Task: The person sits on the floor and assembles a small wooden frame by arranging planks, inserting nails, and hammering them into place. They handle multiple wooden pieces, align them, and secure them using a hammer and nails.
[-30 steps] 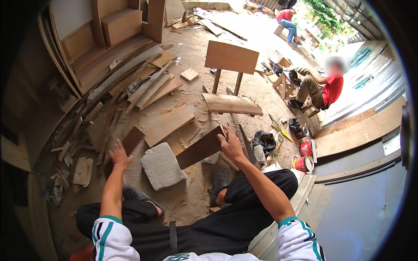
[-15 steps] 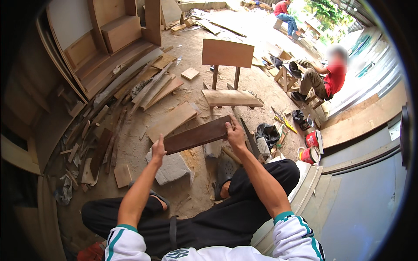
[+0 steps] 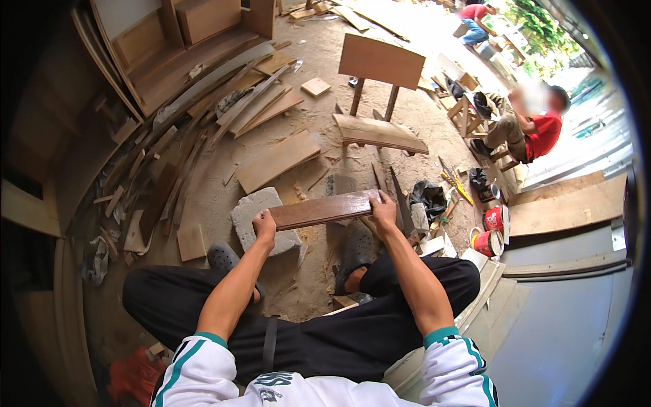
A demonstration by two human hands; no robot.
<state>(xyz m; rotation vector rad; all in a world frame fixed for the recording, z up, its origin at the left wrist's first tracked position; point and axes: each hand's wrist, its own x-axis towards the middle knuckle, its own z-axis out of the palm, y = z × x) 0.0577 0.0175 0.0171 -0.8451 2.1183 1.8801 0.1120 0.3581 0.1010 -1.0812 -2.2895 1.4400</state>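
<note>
A dark brown wooden board (image 3: pixel 323 211) is held level in front of me, its upper face catching the light. At its left end my left hand (image 3: pixel 264 227) is closed round the edge. My right hand (image 3: pixel 384 209) grips the other end, thumb on top. Under the board's left part sits a grey concrete block (image 3: pixel 252 216) on the ground. Just beyond lies a pale plank (image 3: pixel 279 161). Farther off stands a small wooden chair (image 3: pixel 381 61) with a flat backrest and seat.
Piled wood strips (image 3: pixel 196 136) lie at the left beside a wooden cabinet (image 3: pixel 203 57). At the right are a handsaw (image 3: pixel 400 200), a black plastic bag (image 3: pixel 428 199), paint cans (image 3: pixel 488 242) and yellow-handled tools (image 3: pixel 456 182). A seated person in red (image 3: pixel 542 132) works at the far right.
The board has tilted, so its face now shines and it lies more level. Both hands still hold its ends. My view has shifted, and the seated person's head has turned.
</note>
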